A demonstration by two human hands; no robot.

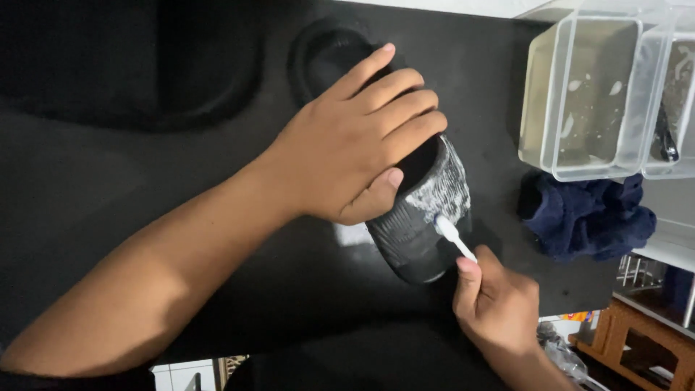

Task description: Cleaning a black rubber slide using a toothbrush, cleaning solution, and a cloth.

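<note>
Two hands work on one black slide sandal (416, 217), which lies on a black work surface (217, 239) with its ridged strap facing up and its heel end pointing away from the camera. The left hand (355, 156) is spread flat over the sandal, fingers extended across the footbed and thumb tucked against the strap's inner edge — it presses down rather than clasps. The right hand (496, 300) is closed in a pinch around the white handle of a toothbrush (452, 235), whose head touches the strap where white foam covers the ridges.

Judging by its thick moulded shape, the sandal is probably light and somewhat springy — soft foam or rubber that gives under pressure but keeps its form. It does not look fragile. The lather on the strap likely makes that area slick, so a grip there could slip; the dry sides of the sole and the open arch under the strap seem the surer places to take hold. Being light, it would tend to skid on the smooth surface unless pinned from above.

To the right stand two clear plastic containers (579, 101) holding cloudy water, touching each other, and a crumpled dark blue cloth (590, 217) lies just in front of them, apart from the sandal. A wooden piece of furniture (644, 340) shows below the surface's edge.
</note>
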